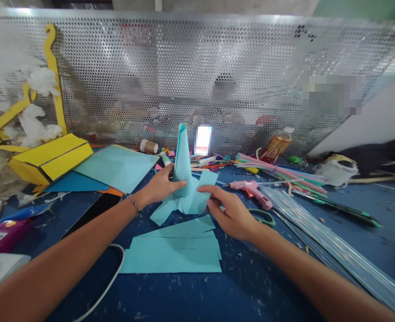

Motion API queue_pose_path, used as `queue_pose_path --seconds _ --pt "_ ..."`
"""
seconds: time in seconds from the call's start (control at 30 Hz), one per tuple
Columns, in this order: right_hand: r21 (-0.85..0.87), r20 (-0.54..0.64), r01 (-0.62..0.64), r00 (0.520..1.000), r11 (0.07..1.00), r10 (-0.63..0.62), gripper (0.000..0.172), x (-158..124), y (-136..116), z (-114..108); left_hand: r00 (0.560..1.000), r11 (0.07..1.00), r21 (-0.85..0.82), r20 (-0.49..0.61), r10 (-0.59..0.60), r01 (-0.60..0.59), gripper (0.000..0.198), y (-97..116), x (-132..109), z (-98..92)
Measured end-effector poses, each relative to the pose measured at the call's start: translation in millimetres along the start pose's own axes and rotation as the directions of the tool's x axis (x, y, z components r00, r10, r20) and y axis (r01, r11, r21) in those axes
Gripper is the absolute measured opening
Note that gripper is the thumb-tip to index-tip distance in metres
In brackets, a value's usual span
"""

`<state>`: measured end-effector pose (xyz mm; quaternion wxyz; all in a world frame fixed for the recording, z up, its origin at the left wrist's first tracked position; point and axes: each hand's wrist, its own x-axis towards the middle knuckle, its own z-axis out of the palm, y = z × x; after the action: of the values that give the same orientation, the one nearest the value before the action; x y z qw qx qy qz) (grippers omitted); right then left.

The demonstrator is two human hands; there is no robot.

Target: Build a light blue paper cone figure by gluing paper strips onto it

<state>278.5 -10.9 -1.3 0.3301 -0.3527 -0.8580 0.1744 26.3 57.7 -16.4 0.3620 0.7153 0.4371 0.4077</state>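
A tall, narrow cone of rolled light-blue paper [183, 156] stands upright in front of me, with paper flaps spreading out around its base. My left hand [157, 184] is closed round the lower left of the cone, thumb across its front. On the other side, my right hand [234, 214] pinches the edge of a light-blue paper strip [208, 179] that sticks up beside the base. Nearer to me lie several overlapping cut pieces of light-blue paper [173, 259]. Just right of my right hand are green-handled scissors [266, 218], partly hidden, and a pink glue gun [251, 190].
Blue paper sheets [120, 167], a yellow model [53, 156] and a black phone [93, 212] lie left. A lit phone [203, 141] leans on the perforated metal screen [184, 53]. Pipe cleaners [278, 172], a bottle [278, 143] and clear plastic film [334, 241] lie right. People sit behind the screen.
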Motion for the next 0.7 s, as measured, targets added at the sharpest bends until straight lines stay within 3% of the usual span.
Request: queue_pose_path --seconds 0.1,0.2,0.3,0.4,0.47,0.6,0.7 --pt "-0.082 0.030 0.091 0.996 0.992 -0.089 0.055 0.1 3.9 0.2 0.995 0.999 -0.030 0.096 -0.010 0.013 0.052 0.9 4.7 -7.8" --pt "-0.236 0.022 0.197 0.980 0.952 -0.197 0.050 1.3 10.7 3.2 0.986 1.000 -0.017 0.167 0.009 -0.007 0.053 3.8 9.7 -20.5" --pt "-0.400 -0.035 0.215 0.968 0.891 -0.249 0.044 3.5 15.5 7.0 0.983 0.975 0.220 0.176 -0.049 0.009 0.044 13.8 9.8 -36.4" --pt "-0.544 -0.072 0.219 0.949 0.810 -0.306 0.044 5.5 15.6 8.9 0.963 0.845 0.535 0.217 -0.159 0.019 0.033 32.2 3.9 -48.3" --pt "-0.588 -0.027 0.257 0.942 0.767 -0.336 0.044 5.9 13.5 9.4 0.939 0.779 0.627 0.282 -0.195 -0.026 0.032 45.4 -1.3 -50.5" --pt "-0.579 0.112 0.367 0.920 0.728 -0.374 0.041 4.3 8.8 11.3 0.868 0.777 0.622 0.434 -0.240 -0.096 0.028 60.0 -8.5 -45.5" --pt "-0.559 0.122 0.393 0.910 0.730 -0.397 0.035 3.1 7.6 14.3 0.852 0.814 0.570 0.475 -0.218 -0.110 0.018 60.2 -11.2 -42.3"
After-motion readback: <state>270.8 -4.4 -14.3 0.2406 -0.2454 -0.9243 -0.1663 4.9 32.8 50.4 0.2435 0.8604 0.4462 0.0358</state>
